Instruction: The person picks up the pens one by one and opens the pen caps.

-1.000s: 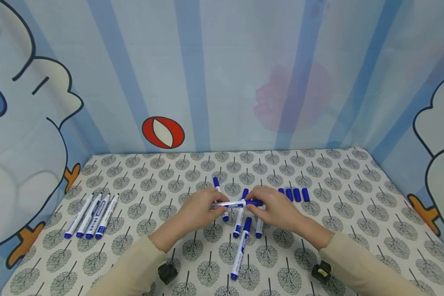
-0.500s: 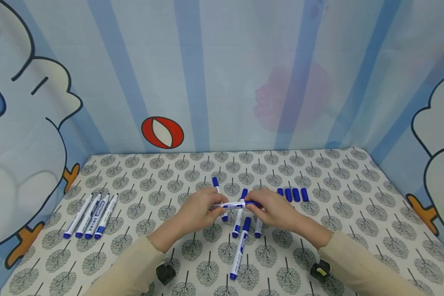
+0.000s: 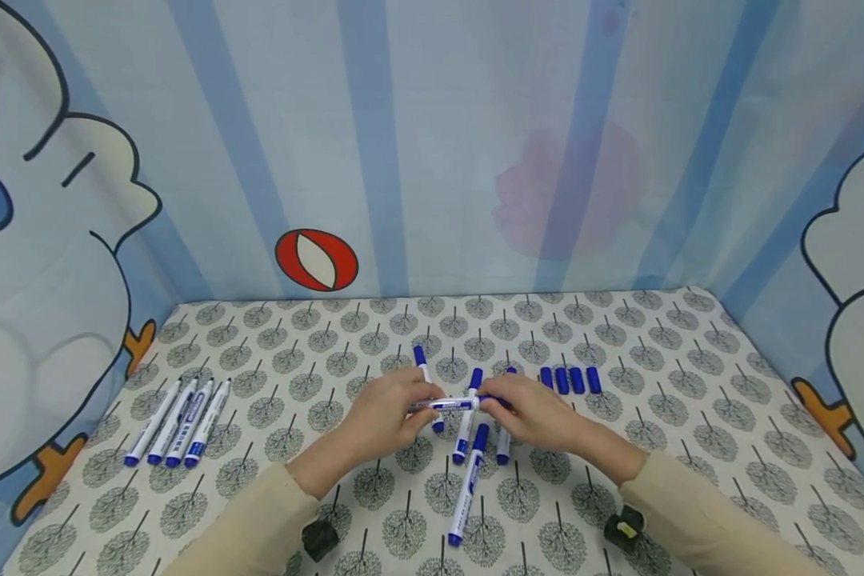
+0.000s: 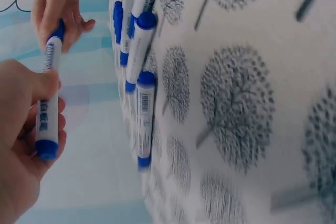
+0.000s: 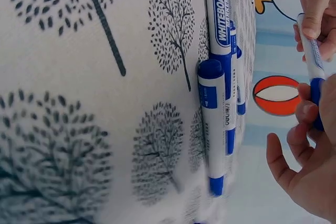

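Over the middle of the cloth, a whiteboard marker (image 3: 455, 405) is held level between both hands. My left hand (image 3: 387, 410) grips its white barrel, thumb in front and blue end plug (image 4: 47, 149) towards the left wrist camera. My right hand (image 3: 536, 411) pinches the blue cap (image 5: 316, 90), which sits against the barrel. Below and around the hands lie several capped markers: one nearest the front (image 3: 468, 488), one just under the held marker (image 3: 464, 438), one partly behind the right hand (image 3: 504, 446), and one behind the left fingers (image 3: 421, 362).
At the left, several uncapped markers (image 3: 180, 422) lie side by side with dark tips pointing away. A row of loose blue caps (image 3: 578, 381) stands beyond my right hand. The tree-patterned tablecloth (image 3: 374, 528) runs back to a striped curtain (image 3: 446, 160).
My right hand has dipped slightly and covers more of the held marker's cap, while the cap of the marker behind it has come into view. The left hand keeps its grip.
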Demonstrator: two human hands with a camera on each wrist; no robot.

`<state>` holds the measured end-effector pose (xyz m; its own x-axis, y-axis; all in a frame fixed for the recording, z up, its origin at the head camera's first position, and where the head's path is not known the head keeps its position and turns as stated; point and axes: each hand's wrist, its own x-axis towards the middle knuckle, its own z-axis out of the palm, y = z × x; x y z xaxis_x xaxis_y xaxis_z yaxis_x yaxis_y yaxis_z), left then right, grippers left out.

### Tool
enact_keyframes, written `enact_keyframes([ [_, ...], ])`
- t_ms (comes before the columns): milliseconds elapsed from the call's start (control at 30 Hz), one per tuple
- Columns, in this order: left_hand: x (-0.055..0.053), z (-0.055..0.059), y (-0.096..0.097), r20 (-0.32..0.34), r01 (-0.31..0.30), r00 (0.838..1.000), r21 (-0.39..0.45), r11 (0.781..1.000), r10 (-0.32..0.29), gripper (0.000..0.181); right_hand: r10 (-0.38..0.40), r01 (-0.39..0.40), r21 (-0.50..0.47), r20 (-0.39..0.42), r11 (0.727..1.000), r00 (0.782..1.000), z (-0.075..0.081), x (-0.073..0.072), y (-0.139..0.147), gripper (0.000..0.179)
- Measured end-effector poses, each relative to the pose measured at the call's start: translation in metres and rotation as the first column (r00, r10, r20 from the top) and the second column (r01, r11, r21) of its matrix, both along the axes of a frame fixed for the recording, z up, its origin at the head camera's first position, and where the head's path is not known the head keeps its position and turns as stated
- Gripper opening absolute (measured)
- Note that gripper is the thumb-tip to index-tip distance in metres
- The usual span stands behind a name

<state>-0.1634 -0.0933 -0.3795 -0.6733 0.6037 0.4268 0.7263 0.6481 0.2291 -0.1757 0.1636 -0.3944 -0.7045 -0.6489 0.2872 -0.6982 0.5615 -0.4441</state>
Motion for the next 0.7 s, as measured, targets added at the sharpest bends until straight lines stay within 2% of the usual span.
enact_keyframes([
  [200, 0.000, -0.001, -0.032, 0.022, -0.150, 0.989, 0.001, 0.989, 0.150, 0.022, -0.108, 0.109, -0.048, 0.026, 0.993, 0.994, -0.003, -0.004, 0.031, 0.012],
  [367, -0.001, 0.004, -0.037, 0.010, -0.158, 0.987, -0.024, 0.987, 0.159, 0.022, -0.111, 0.113, -0.015, 0.080, 0.993, 0.991, -0.003, -0.004, 0.036, 0.017],
  [700, 0.001, 0.009, -0.039, 0.050, -0.226, 0.972, -0.059, 0.972, 0.229, 0.022, -0.196, 0.197, -0.006, 0.063, 0.980, 0.979, 0.001, -0.004, 0.031, 0.013],
])
